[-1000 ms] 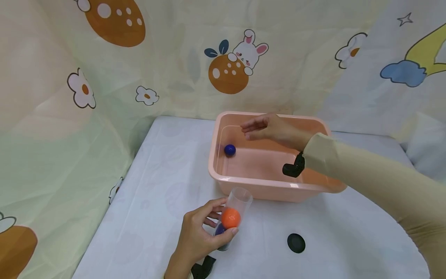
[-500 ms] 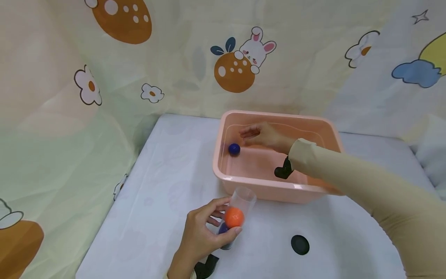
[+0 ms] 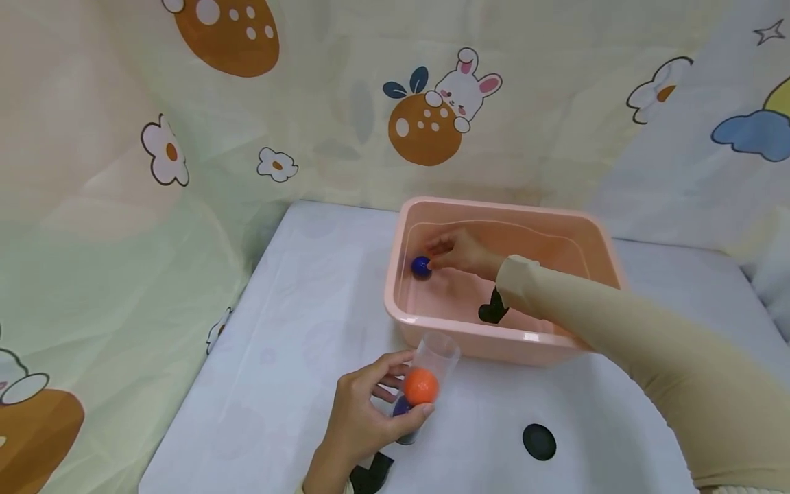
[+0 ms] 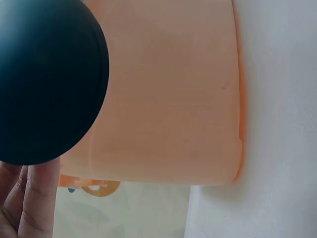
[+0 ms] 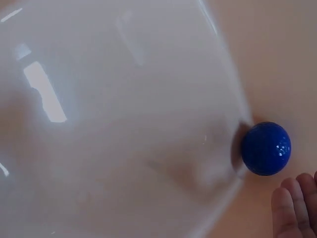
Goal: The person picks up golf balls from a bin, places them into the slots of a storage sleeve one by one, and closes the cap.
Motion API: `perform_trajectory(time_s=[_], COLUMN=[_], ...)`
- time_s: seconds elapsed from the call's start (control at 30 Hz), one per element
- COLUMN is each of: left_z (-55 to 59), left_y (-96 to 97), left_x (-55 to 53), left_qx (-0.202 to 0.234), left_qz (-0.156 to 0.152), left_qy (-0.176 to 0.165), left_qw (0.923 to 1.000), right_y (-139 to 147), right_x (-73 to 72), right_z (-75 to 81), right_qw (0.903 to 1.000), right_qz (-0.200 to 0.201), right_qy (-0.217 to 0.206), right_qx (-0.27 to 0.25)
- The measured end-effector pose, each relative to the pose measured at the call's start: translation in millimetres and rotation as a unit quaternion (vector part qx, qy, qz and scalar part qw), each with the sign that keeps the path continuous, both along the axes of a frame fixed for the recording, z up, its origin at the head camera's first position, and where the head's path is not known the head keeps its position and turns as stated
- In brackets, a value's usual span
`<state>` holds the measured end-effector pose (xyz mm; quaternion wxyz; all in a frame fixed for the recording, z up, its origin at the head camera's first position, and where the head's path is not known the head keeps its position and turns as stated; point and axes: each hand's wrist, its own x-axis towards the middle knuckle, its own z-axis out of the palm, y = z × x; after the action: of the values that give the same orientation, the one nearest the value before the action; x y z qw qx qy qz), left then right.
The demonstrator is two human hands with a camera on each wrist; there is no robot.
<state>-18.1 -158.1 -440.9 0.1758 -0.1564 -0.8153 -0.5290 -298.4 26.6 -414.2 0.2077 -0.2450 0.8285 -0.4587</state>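
My left hand (image 3: pixel 358 420) grips a clear tube (image 3: pixel 439 348), tilted, with its mouth near the basin's front wall. Inside the tube an orange ball (image 3: pixel 422 385) sits above a dark blue ball (image 3: pixel 401 406), partly hidden by the hand. The tube's dark round base (image 4: pixel 49 84) fills the upper left of the left wrist view. My right hand (image 3: pixel 464 254) reaches into the pink basin (image 3: pixel 481 344), thumb right at a blue ball (image 3: pixel 421 266) in its left end. In the right wrist view, extended fingers (image 5: pixel 284 210) lie close below that ball.
A flat black disc (image 3: pixel 540 442) lies on the white table (image 3: pixel 278 357), right of the tube. Behind the basin hangs a patterned cloth (image 3: pixel 333 82), which also runs down the left side. The right sleeve (image 3: pixel 580 309) crosses above the basin's front right rim.
My right hand has come down into the basin and closer to the blue ball. The left hand keeps hold of the tube. The whole head view has shifted slightly.
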Motion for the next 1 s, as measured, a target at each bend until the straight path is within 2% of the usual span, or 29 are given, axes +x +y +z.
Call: perform_trajectory(time_s=[0.17, 0.5, 0.67, 0.83, 1.0], left_z=[-2.2, -1.9, -1.2, -3.4, -4.7], left_y=[-0.2, -4.1, -3.2, -3.1, -3.4], left_x=[2.0, 1.8, 2.2, 2.1, 1.6], left_qx=[0.004, 0.009, 0.02, 0.018, 0.015], left_qz=[-0.002, -0.005, -0.016, -0.017, -0.016], left_qy=[-0.003, -0.024, -0.036, -0.031, -0.024], left_qw=[1.0, 0.9997, 0.999, 0.9992, 0.9995], right_y=[-5, -12, -15, -21, -24], right_x=[-1.7, 0.5, 2.0, 1.6, 0.3], right_z=[-9.8, -18.4, -22.6, -26.7, -27.9], right_qw=[0.9995, 0.9938, 0.9921, 0.9907, 0.9899], right_qz=[0.002, 0.036, 0.039, 0.036, 0.042], right_qy=[0.023, 0.097, 0.109, 0.126, 0.127], right_qx=[0.021, 0.041, 0.049, 0.037, 0.047])
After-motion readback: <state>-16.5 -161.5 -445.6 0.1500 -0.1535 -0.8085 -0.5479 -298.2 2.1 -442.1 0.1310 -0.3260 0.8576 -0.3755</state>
